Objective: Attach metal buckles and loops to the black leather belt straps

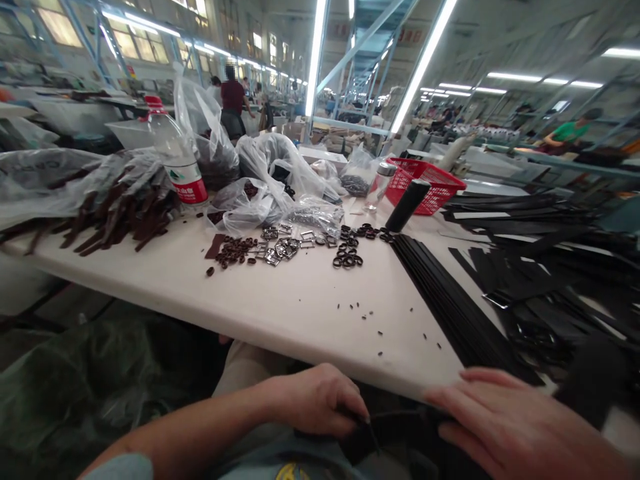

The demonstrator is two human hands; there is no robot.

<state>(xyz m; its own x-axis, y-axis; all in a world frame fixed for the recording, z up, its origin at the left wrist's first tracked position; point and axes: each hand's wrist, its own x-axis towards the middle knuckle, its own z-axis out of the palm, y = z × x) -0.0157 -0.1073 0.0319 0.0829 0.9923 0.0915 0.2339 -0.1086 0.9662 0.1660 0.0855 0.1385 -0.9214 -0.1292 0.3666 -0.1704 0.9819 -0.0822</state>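
Observation:
Below the table's front edge, my left hand (323, 403) is closed with thumb and fingers pinched on a dark leather strap (363, 445). A thin piece shows at its fingertips, too dim to name. To the right, my right hand (510, 420) is blurred, with its fingers reaching left near the dark strap; whether it grips the strap is unclear. On the table just beyond lies a bundle of long black straps (440, 293). Small dark bits (364, 317) are scattered on the white top. Black strap loops (347, 257) and metal buckles (283, 250) lie farther back.
Brown loops (235, 252) and brown straps (115, 213) lie at the left. A plastic bottle (177, 160), clear bags (270, 167), a glass jar (380, 183), a black cylinder (407, 205) and a red basket (440, 187) stand behind. More black straps (540, 280) fill the right. Other people work farther off.

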